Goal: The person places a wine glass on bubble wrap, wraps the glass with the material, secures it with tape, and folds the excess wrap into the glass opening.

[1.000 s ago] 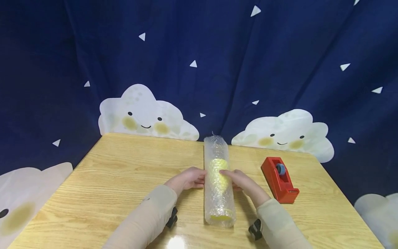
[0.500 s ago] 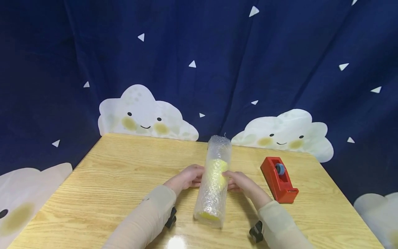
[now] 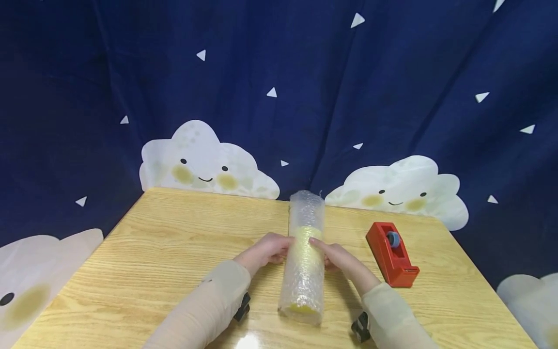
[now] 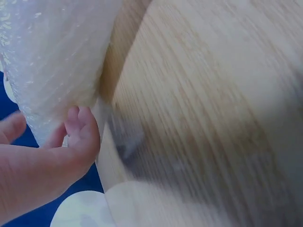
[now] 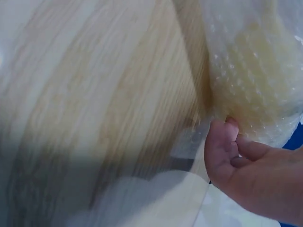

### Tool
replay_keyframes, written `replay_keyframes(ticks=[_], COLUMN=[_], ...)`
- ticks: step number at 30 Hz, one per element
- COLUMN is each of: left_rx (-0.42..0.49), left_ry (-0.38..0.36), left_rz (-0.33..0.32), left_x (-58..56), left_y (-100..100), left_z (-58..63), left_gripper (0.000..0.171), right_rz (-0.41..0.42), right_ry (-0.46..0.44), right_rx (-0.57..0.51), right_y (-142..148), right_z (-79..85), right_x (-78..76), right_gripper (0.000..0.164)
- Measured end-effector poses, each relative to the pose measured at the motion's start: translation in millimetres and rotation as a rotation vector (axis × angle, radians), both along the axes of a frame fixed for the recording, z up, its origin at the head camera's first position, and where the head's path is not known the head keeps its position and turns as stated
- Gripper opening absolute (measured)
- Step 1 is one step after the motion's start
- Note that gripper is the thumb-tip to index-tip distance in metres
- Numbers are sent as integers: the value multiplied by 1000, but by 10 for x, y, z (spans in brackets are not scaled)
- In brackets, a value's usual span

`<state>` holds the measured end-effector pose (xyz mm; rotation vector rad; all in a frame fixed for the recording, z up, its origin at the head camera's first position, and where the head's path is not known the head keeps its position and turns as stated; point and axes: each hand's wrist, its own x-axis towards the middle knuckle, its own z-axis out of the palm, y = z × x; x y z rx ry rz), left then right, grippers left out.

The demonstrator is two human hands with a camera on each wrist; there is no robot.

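Note:
A long roll of bubble wrap (image 3: 304, 281) stretches away from me down the middle of the table, with something yellow showing through it. My left hand (image 3: 268, 249) grips its left side, thumb along the wrap. On the right side my right hand (image 3: 342, 259) holds it, the thumb lying on top over the yellow part. In the left wrist view the left hand's fingers (image 4: 85, 130) curl against the wrap's edge. Curled fingers (image 5: 221, 142) of the right hand touch the lower side of the wrap in the right wrist view. What the yellow thing is cannot be told.
A red tape dispenser (image 3: 394, 257) with a small blue-cored tape roll stands to the right on the wooden table (image 3: 183, 232). Behind the table hangs a dark blue curtain (image 3: 244, 97) with white clouds and triangles.
The near end of the bubble wrap roll swung left, then came partly back right. Both hands stayed on its sides; the left thumb now reaches further over the wrap.

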<state>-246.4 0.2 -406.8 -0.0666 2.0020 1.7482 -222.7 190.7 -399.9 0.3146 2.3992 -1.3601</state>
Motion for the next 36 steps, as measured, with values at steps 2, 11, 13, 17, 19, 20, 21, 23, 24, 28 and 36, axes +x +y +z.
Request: replay_keyframes(ticks=[2, 11, 13, 17, 19, 20, 21, 23, 24, 28, 36], left_rx=[-8, 37, 55, 88, 91, 92, 89, 85, 82, 74, 73], left_ry=[19, 32, 13, -21, -23, -22, -15, -2, 7, 21, -5], left_rz=[10, 18, 1, 5, 16, 23, 25, 29, 28, 50, 55], left_x=[4, 29, 17, -5, -7, -4, 0, 9, 15, 27, 7], left_y=[3, -23, -22, -19, -17, -15, -14, -16, -19, -30, -65], left_z=[-1, -27, -40, -68, -72, -71, -67, -57, -52, -47, -59], left_gripper=[28, 35, 35, 32, 30, 29, 28, 26, 25, 24, 35], right_rz=[-2, -3, -1, 9, 11, 13, 9, 10, 9, 13, -38], right_ry=[-2, -12, -14, -14, -12, -10, -9, -5, -4, 0, 10], right_rx=[-33, -123, -130, -146, -154, -157, -162, -165, -167, -159, -101], right_y=[6, 2, 6, 16, 20, 23, 25, 25, 22, 4, -20], right_z=[-12, -35, -41, -38, -36, -36, -38, -41, -43, -37, -14], right_x=[1, -14, -17, -9, -4, -2, -1, 1, 1, 5, 3], right_gripper=[55, 68, 67, 67, 66, 65, 65, 64, 64, 64, 60])
